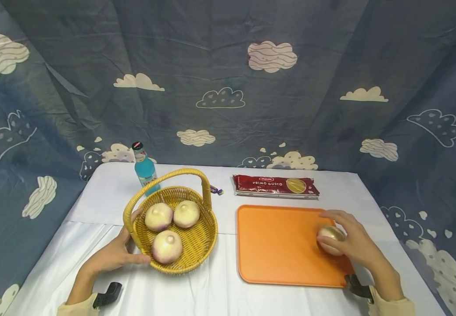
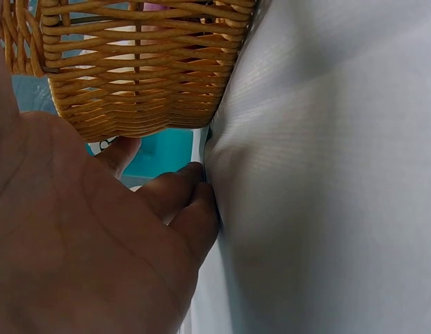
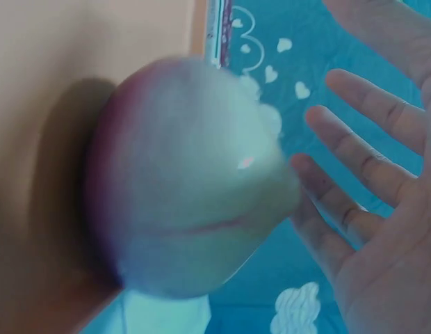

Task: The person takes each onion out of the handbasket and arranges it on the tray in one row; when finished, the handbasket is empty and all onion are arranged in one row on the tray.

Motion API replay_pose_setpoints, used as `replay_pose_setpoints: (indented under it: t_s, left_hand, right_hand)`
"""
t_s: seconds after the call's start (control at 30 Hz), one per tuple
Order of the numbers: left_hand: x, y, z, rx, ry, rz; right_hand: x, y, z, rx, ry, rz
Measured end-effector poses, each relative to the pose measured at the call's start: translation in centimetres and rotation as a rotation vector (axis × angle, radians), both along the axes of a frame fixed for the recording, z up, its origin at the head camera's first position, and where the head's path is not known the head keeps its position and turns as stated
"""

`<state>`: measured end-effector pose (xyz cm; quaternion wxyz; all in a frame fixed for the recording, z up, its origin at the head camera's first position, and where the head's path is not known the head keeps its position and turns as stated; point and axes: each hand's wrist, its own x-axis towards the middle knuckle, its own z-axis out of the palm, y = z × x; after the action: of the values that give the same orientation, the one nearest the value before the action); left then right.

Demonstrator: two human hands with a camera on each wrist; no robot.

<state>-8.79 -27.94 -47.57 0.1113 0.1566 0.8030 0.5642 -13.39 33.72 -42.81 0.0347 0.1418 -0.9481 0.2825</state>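
Observation:
A yellow wicker basket (image 1: 213,232) with an arched handle stands on the left of the table and holds three pale turnips, one of them a front turnip (image 1: 166,247). My left hand (image 1: 111,254) is at the basket's left side, thumb toward its front and fingers behind. In the left wrist view, the extended fingers (image 2: 175,191) lie low beside the woven wall. Another turnip (image 3: 184,181), white with a purple underside, sits on the right part of an orange tray (image 1: 279,245). Around it my right hand (image 1: 352,239) is spread, and the right wrist view shows its fingers apart.
Behind the basket stands a bottle of blue drink (image 1: 145,169). A small purple-wrapped candy (image 1: 216,190) lies right of the handle. Beyond the tray is a red spaghetti packet (image 1: 275,186). A dark cloud-patterned curtain (image 1: 220,57) hangs around the white-covered table.

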Motion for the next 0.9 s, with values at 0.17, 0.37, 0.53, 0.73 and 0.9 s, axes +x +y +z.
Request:
replay_pose_setpoints:
  t_s: [0.17,0.37,0.53,0.73,0.9]
  left_hand:
    - [0.0,0.0,0.0,0.014,0.002,-0.003]
    - [0.1,0.1,0.0,-0.006,-0.002,0.004]
    - [0.1,0.0,0.1,-0.014,0.003,0.011]
    - [0.2,-0.1,0.0,-0.02,-0.012,0.02]
    - [0.2,0.0,0.0,-0.038,-0.006,0.027]
  right_hand:
    - [-0.1,-1.0,0.5,0.018,0.083,0.058]
    - [-0.4,-2.2,0.9,0.029,0.189,0.119]
    - [-0.8,-3.3,0.9,0.022,0.204,0.155]
    - [-1.4,-4.8,1.3,0.047,0.152,0.18]
    - [-1.8,-6.2,1.9,0.033,0.103,0.209]
